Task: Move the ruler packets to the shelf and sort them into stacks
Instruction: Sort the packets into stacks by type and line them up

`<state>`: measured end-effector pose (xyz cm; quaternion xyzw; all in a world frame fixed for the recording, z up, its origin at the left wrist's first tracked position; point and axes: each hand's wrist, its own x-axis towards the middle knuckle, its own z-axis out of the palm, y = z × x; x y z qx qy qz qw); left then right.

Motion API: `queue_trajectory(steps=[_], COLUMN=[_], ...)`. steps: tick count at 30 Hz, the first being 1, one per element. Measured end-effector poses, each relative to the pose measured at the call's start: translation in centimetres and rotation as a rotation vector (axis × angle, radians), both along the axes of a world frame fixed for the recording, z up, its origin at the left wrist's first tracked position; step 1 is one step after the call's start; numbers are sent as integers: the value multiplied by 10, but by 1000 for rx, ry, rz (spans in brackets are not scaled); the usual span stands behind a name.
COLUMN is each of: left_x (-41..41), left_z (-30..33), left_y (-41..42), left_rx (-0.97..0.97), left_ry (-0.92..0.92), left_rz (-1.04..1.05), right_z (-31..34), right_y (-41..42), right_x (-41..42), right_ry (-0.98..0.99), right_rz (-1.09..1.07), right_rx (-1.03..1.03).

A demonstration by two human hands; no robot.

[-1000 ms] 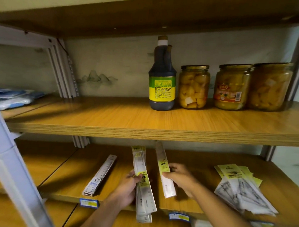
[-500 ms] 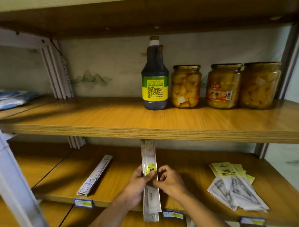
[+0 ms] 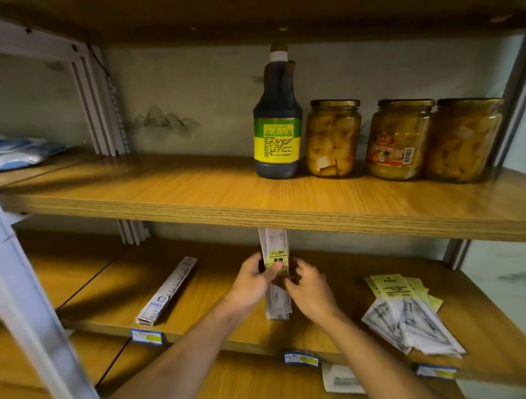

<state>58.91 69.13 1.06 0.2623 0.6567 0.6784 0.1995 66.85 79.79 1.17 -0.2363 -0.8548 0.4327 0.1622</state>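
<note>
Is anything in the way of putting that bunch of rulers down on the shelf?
Nothing visible blocks it. The ruler packets, gripped by the left hand, are already over a bare patch of the lower shelf, between the single ruler and the fanned packets.

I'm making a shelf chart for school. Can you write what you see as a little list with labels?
held: stack of long white ruler packets with yellow labels
left hand: grips the stack
right hand: fingers curled beside the stack; contact unclear
lying left: single white ruler packet
lying right: fanned pile of white and yellow packets
upper shelf: dark sauce bottle, three glass jars
</note>
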Motion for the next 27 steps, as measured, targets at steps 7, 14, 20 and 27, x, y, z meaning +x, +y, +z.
queue_trajectory(steps=[7,14,20,27], left_x=[7,-2,2,5], left_z=[-20,14,23,26], left_y=[-9,-11,-8,0], left_rx=[-161,-12,-63,-88], left_ry=[200,187,220,229], left_rz=[-52,-16,-113,-139], right_z=[-23,-24,-30,-41], right_y=[-7,-6,-9,-14], right_x=[13,9,10,9], right_ry=[-80,-88,-71,-64], right_rz=[19,15,53,119], right_rx=[54,60,-10,-84])
